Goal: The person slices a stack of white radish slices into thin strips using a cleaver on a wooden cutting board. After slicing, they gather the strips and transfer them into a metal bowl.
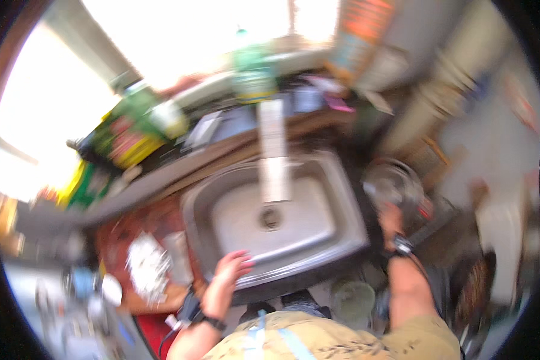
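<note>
A stainless steel sink [306,234] lies before me, with a round drain in its basin. Above the basin juts a flat pale bar [273,157], which may be the tap's spout. My left hand [228,271] hovers at the sink's front left rim, fingers extended and holding nothing. Off to the right, my right hand [390,218] reaches to a round metal pot or bowl [398,186]. It seems to touch the near side of this vessel, but blur hides whether the fingers grip it.
Crumpled white material [147,267] lies on the reddish-brown counter [121,229] left of the sink. A green bottle [254,72] and several packages stand along the window ledge. Below the sink's right side is a pale green bucket [353,299]. A thick pipe [445,85] rises at the right.
</note>
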A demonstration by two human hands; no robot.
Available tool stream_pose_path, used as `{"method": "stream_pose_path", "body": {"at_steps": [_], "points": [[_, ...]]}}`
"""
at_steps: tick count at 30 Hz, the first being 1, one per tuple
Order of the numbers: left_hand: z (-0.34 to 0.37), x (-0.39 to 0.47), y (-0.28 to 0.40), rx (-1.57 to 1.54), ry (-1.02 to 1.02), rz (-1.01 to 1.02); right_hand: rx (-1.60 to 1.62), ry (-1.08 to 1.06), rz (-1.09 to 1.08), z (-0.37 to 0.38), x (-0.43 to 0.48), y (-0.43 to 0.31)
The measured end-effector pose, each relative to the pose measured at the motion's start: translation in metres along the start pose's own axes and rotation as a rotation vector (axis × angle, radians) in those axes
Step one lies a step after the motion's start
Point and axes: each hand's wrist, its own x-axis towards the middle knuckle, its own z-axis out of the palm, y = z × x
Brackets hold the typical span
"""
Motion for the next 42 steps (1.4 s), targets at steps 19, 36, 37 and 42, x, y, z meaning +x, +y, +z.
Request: {"method": "stream_pose_path", "body": {"at_steps": [19, 36, 37, 42], "points": [[-0.037, -0.004, -0.088, -0.044, 0.100, 0.096, -0.744, -0.031, 0.026, -0.012, 0.049, 0.002], [-0.051, -0.024, -0.085, -0.117, 0.047, 0.157, 0.163, 0.077, 0.294, -0.075, 0.095, 0.015], [-0.054, -0.026, -0.082, -0.113, 0.034, 0.153, 0.307, 0.090, 0.291, -0.076, 0.093, 0.009], [-0.068, -0.032, -0.075, -0.138, -0.020, 0.165, 0.610, 0.203, 0.131, -0.078, 0.019, -0.060]]}}
